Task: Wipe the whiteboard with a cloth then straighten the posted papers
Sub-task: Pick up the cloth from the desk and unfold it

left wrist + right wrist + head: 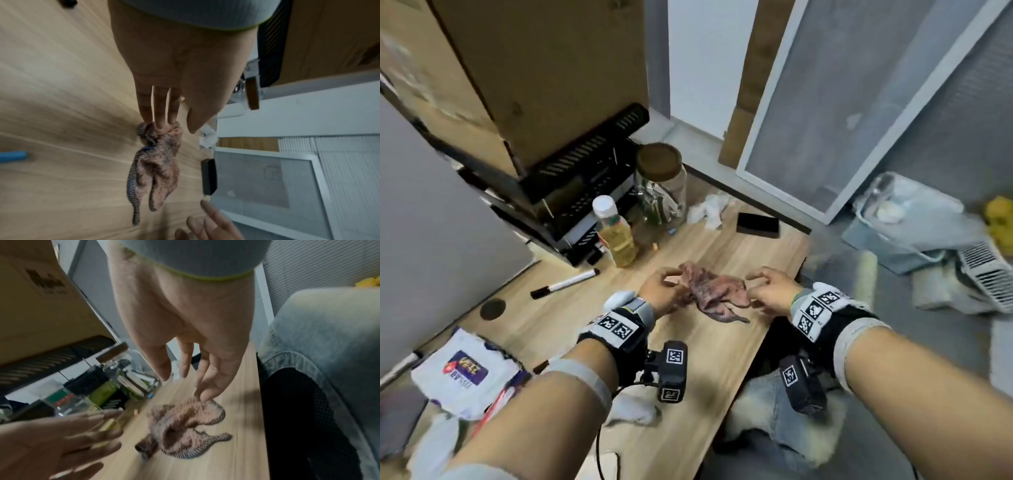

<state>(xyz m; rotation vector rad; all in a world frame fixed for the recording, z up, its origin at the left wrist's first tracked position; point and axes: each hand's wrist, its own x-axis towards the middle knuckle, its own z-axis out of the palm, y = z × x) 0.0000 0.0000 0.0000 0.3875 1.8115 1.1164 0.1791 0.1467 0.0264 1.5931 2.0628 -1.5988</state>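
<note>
Head view: cloth (714, 289) between hands, apparently.

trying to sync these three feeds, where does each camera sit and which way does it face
Head: worn on the head, looks down at the desk; both forearms, left hand and right hand flank the cloth.
Left wrist: looks along the left hand to the cloth.
Right wrist: looks along the right hand over the cloth; denim leg at right.
Shared: all three show the cloth.
</note>
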